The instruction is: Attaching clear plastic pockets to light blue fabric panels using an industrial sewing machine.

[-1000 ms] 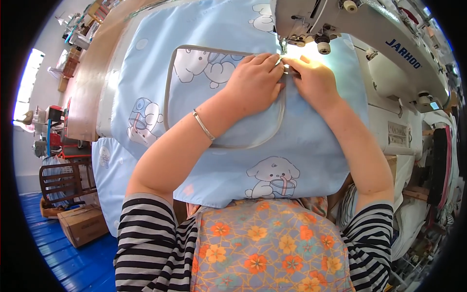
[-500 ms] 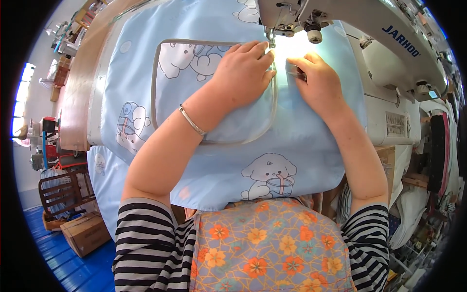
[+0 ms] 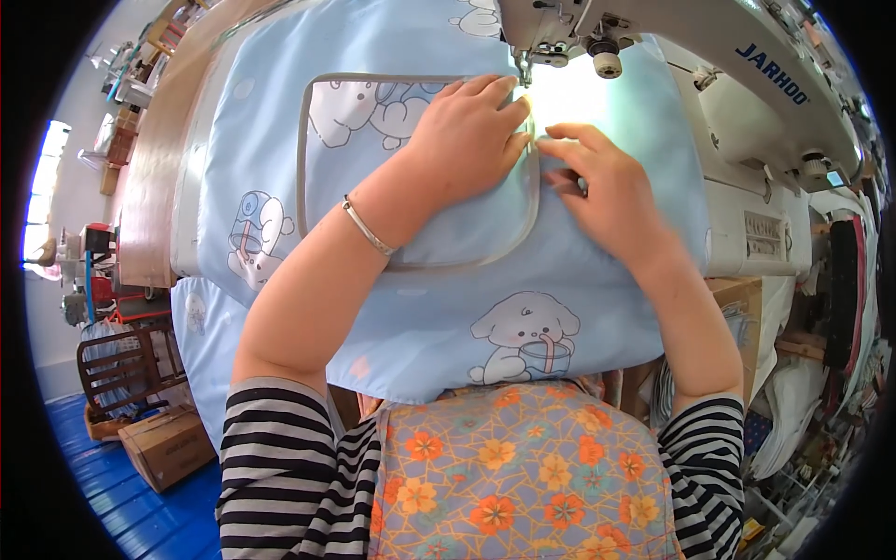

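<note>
A grey-edged patch (image 3: 457, 233) on blue cloth (image 3: 420, 322) is partly covered by the left hand (image 3: 471, 135), laid flat, fingertips (image 3: 505, 84) beside the foot (image 3: 525, 73) of the sewing machine (image 3: 644, 21). The right hand (image 3: 605, 177) is held with fingers parted, bent, near the patch's right edge; whether cloth is touched cannot be told.

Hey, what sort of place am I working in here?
Probably a sewing workshop: there's an industrial-looking sewing machine, light-blue dog-print fabric spread beneath its head, with a gray-edged panel on it, and what looks like white cloth bundled at the right.
</note>
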A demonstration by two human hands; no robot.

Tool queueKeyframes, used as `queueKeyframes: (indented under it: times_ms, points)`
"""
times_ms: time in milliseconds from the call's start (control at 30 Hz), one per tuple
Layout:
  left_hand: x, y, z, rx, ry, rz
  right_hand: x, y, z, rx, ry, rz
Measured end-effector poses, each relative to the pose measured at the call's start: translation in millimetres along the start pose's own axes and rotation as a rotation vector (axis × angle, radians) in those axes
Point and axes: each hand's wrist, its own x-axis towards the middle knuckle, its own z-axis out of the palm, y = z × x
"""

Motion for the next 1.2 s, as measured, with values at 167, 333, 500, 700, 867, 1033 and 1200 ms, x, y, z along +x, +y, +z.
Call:
queueKeyframes:
  times_ms: [167, 333, 500, 700, 867, 1033, 1200]
  points:
    - [-15, -5, -16, 0.014, 0.026, -0.023, -5, -17, 4, -0.065, -0.135, -0.087]
    - [-90, -15, -88, -0.157, 0.008, -0.330, -13, -5, 8, -0.225, -0.056, -0.199]
    - [-309, -93, -111, 0.074, 0.758, -1.143, -11, -11, 12, -0.234, -0.021, -0.254]
    - [-405, -98, -118, -0.875, 0.762, -1.435, -9, -8, 11, -0.281, -0.031, -0.274]
    - [-406, -125, -142, -0.715, 0.742, -1.352, -9, -8, 16, -0.294, 0.035, -0.330]
    - [-397, -128, -139, -0.379, 0.687, -1.328, -7, -12, 18, -0.314, 0.013, -0.312]
    - [-382, -122, -152, -0.082, 0.500, -1.345, 0, -11, 15, -0.315, -0.006, -0.285]
